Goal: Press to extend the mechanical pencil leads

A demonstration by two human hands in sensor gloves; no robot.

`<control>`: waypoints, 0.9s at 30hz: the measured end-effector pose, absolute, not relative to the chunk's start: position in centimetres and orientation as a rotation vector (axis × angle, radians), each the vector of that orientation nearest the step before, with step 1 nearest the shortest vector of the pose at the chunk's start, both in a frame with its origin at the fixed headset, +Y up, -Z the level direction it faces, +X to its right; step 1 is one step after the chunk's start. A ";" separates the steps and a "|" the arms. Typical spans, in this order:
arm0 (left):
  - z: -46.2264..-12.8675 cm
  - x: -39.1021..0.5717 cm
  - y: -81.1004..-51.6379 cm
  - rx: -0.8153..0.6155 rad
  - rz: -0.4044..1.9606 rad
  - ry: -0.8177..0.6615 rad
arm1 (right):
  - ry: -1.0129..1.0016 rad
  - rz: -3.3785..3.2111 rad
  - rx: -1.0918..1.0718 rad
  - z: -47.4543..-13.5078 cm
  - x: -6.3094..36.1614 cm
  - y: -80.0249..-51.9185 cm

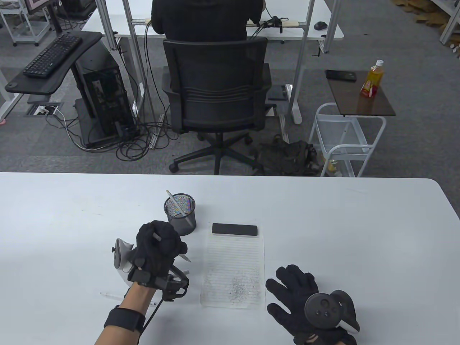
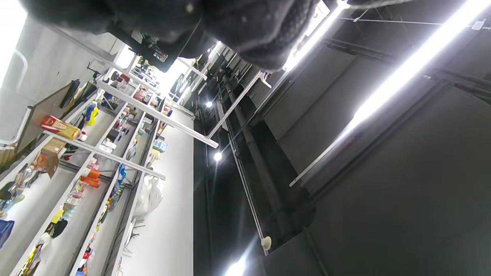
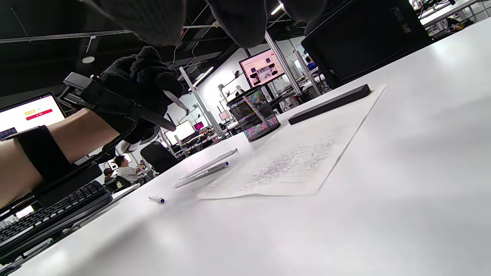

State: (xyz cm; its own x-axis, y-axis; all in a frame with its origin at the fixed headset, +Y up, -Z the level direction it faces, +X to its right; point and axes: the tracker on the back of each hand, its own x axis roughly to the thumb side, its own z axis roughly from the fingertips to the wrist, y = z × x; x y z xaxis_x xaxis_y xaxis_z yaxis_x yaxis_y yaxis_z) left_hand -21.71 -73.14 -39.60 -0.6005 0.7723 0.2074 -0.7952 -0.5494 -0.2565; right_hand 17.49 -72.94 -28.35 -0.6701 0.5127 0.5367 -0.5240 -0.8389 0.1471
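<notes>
My left hand [image 1: 158,248] grips a mechanical pencil [image 1: 185,258] in a closed fist above the table, just left of the paper. The pencil's pointed tip sticks out toward the paper, and its grey top end shows among the fingers. The hand and pencil [image 3: 175,100] also show in the right wrist view. My right hand [image 1: 294,287] rests flat on the table right of the paper, fingers spread, holding nothing. A mesh pen cup [image 1: 180,215] behind the left hand holds one white pencil [image 1: 176,203]. The left wrist view shows only glove and ceiling.
A lined paper sheet [image 1: 233,262] with graphite scribbles lies between the hands, with a black bar [image 1: 235,229] on its far edge. Two more pencils [image 3: 209,166] and a small cap [image 3: 156,199] lie on the table left of the paper. One thin pencil [image 1: 109,295] shows by my left forearm.
</notes>
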 end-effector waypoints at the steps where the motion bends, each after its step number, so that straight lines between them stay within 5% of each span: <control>1: -39.5 -21.8 -73.2 0.098 2.185 -0.401 | -0.026 2.446 0.778 -28.4 17.5 -72.9; 27: -38.9 -20.9 -75.6 0.118 2.213 -0.382 | -0.018 2.444 0.776 -28.3 17.5 -72.9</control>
State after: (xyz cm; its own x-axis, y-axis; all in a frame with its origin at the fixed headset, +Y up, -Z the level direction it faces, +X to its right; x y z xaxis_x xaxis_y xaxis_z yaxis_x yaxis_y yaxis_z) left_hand -20.90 -75.56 -38.93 -0.6230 0.7517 0.2165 -0.7808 -0.5806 -0.2307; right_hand 17.49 -72.88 -28.35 -0.6696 0.5160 0.5342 -0.5240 -0.8380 0.1526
